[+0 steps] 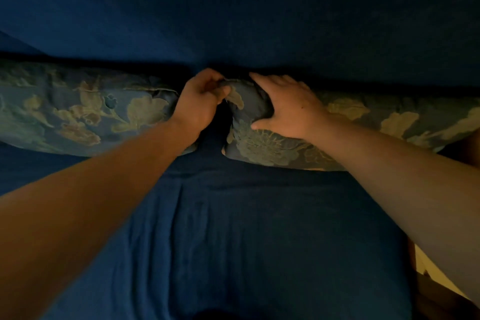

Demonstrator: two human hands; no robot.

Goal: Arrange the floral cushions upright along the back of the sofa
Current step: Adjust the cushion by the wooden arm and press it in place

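Note:
Two floral cushions stand side by side against the dark blue sofa back (233, 21). The left cushion (78, 109) and the right cushion (363, 122) are grey-blue with pale flowers. My left hand (200, 104) pinches the top left corner of the right cushion, in the gap between the two. My right hand (288, 106) lies spread over that same corner, fingers and thumb wrapped around it. The light is dim.
The blue sofa seat (233, 241) stretches in front of the cushions, its cover slightly creased. A strip of pale floor (428, 270) shows at the lower right past the seat's edge.

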